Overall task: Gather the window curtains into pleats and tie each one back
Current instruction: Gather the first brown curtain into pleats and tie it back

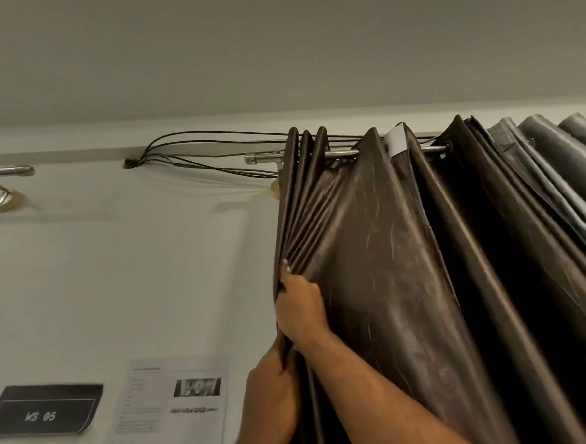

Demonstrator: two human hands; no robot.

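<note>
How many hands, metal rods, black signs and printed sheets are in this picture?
Hands: 2, the left hand and the right hand, both gripping the brown curtain.
Metal rods: 2, the bare rod and the curtain rod.
Black signs: 1, the black sign.
Printed sheets: 1, the printed sheet.
Total: 6.

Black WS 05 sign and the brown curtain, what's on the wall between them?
A printed paper sheet hangs on the wall between the sign and the curtain, shown in the head view.
</note>
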